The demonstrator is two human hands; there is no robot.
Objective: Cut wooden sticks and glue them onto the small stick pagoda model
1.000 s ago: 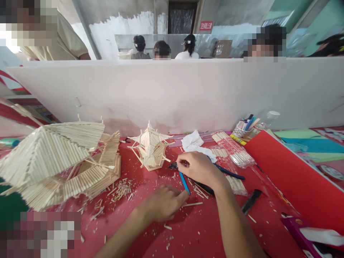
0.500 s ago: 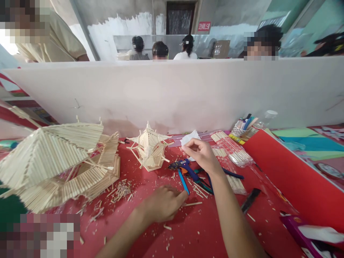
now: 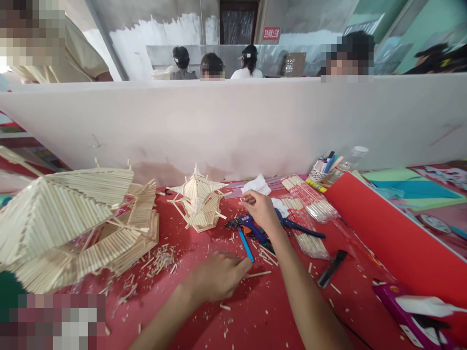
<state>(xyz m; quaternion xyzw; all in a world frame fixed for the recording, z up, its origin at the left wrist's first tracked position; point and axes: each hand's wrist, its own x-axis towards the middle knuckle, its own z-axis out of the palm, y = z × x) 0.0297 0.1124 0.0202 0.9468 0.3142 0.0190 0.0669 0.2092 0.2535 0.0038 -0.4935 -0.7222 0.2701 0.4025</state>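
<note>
My left hand is low over the red tabletop with fingers curled and the index finger pointing right. Its fingertips are close to a thin wooden stick; what they hold, if anything, is hidden. Above the tools, my right hand has thumb and fingers pinched together; anything between them is too small to name. Left of it stands a small pavilion model of sticks, touched by neither hand. Under the right hand lie wire-stripper pliers with dark blue handles and a light blue pen-like tool.
A larger stick-built model fills the left. Offcuts litter the table. Crumpled tissue, packs of sticks, a pen cup, a red board and a purple box are there. A white partition stands behind; people sit beyond.
My right hand has shifted slightly left, uncovering more of the tissue. My left hand stays almost in place over the table. The whole view has slid a little to the left.
</note>
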